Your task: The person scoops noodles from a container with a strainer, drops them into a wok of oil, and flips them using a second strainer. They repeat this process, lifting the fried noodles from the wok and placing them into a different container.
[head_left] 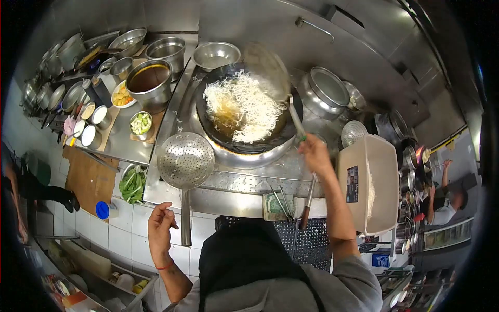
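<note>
Head view. Right hand (314,153) closed round the handle of a long-handled utensil (297,118); its broad, motion-blurred head is over the far right of the wok (286,138). Left hand (162,226) partly open, fingers loosely curled, nothing held; just beside the handle of a perforated skimmer (185,160), bowl resting on the bench (234,200).

Noodles (254,112) lie in the wok, ahead and to the left of the right hand: spread loose, mostly pale, with a yellow-brown patch left of centre. Browning, judged from this, is slight and uneven.

Not in the wok: cut vegetables (140,124) in a bowl and leafy greens (133,184), both beyond the left hand, to its left. Tongs (280,202) nearer than the right hand; plastic bin (377,208) to its right, pale contents unclear.
</note>
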The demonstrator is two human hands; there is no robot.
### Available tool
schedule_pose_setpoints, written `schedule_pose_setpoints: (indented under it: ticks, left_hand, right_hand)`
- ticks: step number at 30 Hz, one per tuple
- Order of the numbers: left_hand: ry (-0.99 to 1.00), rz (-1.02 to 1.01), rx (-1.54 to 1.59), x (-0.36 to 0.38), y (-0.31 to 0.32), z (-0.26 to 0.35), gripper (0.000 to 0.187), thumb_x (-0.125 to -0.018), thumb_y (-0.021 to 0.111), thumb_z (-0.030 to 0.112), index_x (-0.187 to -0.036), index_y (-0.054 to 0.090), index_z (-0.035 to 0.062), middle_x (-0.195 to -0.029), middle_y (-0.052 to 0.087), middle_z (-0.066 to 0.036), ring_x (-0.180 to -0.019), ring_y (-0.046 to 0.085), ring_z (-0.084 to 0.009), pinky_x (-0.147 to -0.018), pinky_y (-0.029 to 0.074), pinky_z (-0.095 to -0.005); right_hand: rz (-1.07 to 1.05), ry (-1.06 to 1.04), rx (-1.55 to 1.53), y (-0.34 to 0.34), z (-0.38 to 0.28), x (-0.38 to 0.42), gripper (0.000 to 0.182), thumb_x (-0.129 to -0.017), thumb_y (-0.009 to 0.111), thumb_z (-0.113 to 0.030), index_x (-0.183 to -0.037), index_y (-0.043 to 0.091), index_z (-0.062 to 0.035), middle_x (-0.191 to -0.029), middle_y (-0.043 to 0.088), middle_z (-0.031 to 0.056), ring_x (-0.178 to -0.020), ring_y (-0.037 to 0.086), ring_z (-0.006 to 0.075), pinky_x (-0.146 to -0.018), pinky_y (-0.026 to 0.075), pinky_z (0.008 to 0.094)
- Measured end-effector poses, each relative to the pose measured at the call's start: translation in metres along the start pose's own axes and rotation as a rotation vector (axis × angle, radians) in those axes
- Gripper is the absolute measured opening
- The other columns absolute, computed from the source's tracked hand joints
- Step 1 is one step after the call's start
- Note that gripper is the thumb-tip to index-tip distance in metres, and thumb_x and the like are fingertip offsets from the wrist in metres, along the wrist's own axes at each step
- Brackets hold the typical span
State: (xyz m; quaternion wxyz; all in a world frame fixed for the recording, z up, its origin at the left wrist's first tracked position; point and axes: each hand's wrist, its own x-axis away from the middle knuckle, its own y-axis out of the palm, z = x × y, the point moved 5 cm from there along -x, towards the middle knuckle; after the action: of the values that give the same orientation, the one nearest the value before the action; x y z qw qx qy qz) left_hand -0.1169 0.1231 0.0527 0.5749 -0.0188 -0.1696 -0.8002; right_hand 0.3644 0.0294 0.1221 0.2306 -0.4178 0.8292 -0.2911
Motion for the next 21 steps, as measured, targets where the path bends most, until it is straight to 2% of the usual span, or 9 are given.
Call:
schedule_pose_setpoints:
  ticks: [1,3,6,7,8,11,14,16,21]
  left_hand:
    - [-0.007,0.010,0.004,0.000,-0.002,-0.002,0.024,-0.088,0.060,0.009,-0.111,0.058,0.0012,-0.076,0.051,0.001,-0.062,0.048,-0.0067,-0.055,0.043,-0.0216]
    - [-0.003,0.032,0.009,0.002,-0.006,-0.003,0.024,-0.088,0.060,0.009,-0.111,0.058,0.0013,-0.076,0.051,0.002,-0.062,0.048,-0.0068,-0.055,0.043,-0.0218]
    - [0.002,0.059,0.031,0.003,-0.013,-0.010,0.024,-0.088,0.060,0.009,-0.110,0.058,0.0013,-0.076,0.051,0.002,-0.061,0.048,-0.0068,-0.054,0.044,-0.0220]
    - [-0.001,0.061,0.053,0.004,-0.015,-0.012,0.024,-0.088,0.060,0.009,-0.110,0.058,0.0012,-0.076,0.051,0.002,-0.061,0.048,-0.0067,-0.054,0.044,-0.0220]
    - [0.005,0.061,0.051,0.004,-0.016,-0.011,0.024,-0.088,0.060,0.009,-0.110,0.058,0.0012,-0.076,0.051,0.002,-0.061,0.048,-0.0067,-0.054,0.044,-0.0220]
    - [-0.008,0.079,0.010,0.008,-0.021,-0.011,0.024,-0.088,0.059,0.009,-0.110,0.058,0.0007,-0.076,0.051,0.002,-0.061,0.048,-0.0065,-0.053,0.044,-0.0218]
    - [0.028,0.125,-0.004,0.012,-0.030,-0.007,0.024,-0.089,0.058,0.009,-0.111,0.057,0.0003,-0.076,0.051,0.001,-0.060,0.048,-0.0063,-0.053,0.044,-0.0215]
    - [0.032,0.150,-0.016,0.015,-0.035,-0.004,0.023,-0.089,0.057,0.008,-0.111,0.057,0.0000,-0.076,0.050,0.001,-0.060,0.048,-0.0064,-0.054,0.044,-0.0215]
    - [0.025,0.132,0.014,0.017,-0.032,-0.009,0.024,-0.089,0.056,0.007,-0.111,0.057,-0.0004,-0.076,0.050,0.001,-0.060,0.048,-0.0064,-0.053,0.044,-0.0218]
  right_hand:
    - [-0.005,-0.006,0.005,-0.010,-0.002,-0.004,0.029,-0.092,0.048,-0.004,-0.120,0.056,-0.0045,-0.075,0.058,0.0011,-0.070,0.054,0.0090,-0.065,0.045,0.0250]
    - [0.038,0.204,-0.065,-0.033,0.001,-0.015,0.020,-0.091,0.049,-0.006,-0.108,0.059,-0.0035,-0.070,0.059,0.0040,-0.053,0.053,0.0112,-0.047,0.043,0.0270]
    - [0.051,0.091,-0.152,-0.050,0.040,-0.044,0.015,-0.092,0.047,-0.007,-0.100,0.059,-0.0048,-0.068,0.058,0.0012,-0.043,0.046,0.0089,-0.038,0.037,0.0271]
    - [0.036,-0.073,-0.127,-0.050,0.085,-0.065,0.020,-0.094,0.047,-0.007,-0.111,0.057,-0.0070,-0.071,0.056,0.0001,-0.036,0.039,0.0059,-0.027,0.028,0.0234]
    - [0.038,-0.077,-0.131,-0.052,0.078,-0.068,0.020,-0.094,0.047,-0.007,-0.111,0.057,-0.0070,-0.071,0.056,0.0001,-0.036,0.039,0.0059,-0.027,0.028,0.0234]
    - [-0.094,0.203,-0.179,-0.059,0.072,-0.065,0.015,-0.094,0.048,-0.008,-0.106,0.056,-0.0070,-0.071,0.055,0.0001,-0.038,0.040,0.0046,-0.029,0.029,0.0223]
    - [-0.270,0.308,-0.368,-0.055,0.071,-0.068,0.010,-0.093,0.049,-0.009,-0.101,0.052,-0.0055,-0.072,0.056,0.0027,-0.039,0.041,0.0061,-0.028,0.027,0.0224]
    - [-0.362,0.500,-0.614,-0.048,0.084,-0.070,0.013,-0.092,0.051,-0.009,-0.105,0.048,-0.0064,-0.078,0.057,0.0028,-0.038,0.039,0.0060,-0.028,0.027,0.0221]
    - [-0.546,0.540,-0.683,-0.031,0.092,-0.082,0.011,-0.093,0.051,-0.009,-0.103,0.047,-0.0092,-0.080,0.056,0.0020,-0.038,0.037,0.0050,-0.029,0.026,0.0219]
